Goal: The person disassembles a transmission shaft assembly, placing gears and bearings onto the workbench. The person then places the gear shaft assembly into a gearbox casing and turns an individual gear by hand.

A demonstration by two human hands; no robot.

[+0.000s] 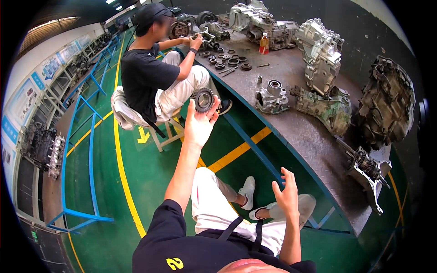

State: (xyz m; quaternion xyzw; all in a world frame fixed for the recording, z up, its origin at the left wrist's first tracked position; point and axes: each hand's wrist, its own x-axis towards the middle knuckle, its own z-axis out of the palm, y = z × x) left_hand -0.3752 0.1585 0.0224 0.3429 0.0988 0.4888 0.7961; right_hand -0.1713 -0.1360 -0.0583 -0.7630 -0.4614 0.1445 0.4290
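Note:
My left hand (200, 125) is raised at arm's length, its fingers wrapped round the edge of a dark metal gear (204, 100). The gear is a toothed ring with a wide round hole, its face turned toward me. My right hand (287, 193) hovers above my knee, fingers apart, with nothing in it. Beyond it stands the metal-topped workbench (300, 132). Closest on the bench are a small grey housing with a round bearing (274, 85) in it and a greenish gearbox casing (330, 109).
A person (152, 68) in a black cap sits at left, handling parts at the bench. Loose gears and rings (233, 61), a drink bottle (264, 44), large gearbox housings (321, 50) and a geared shaft (366, 164) rest on the bench. Blue rails (93, 168) run along the left.

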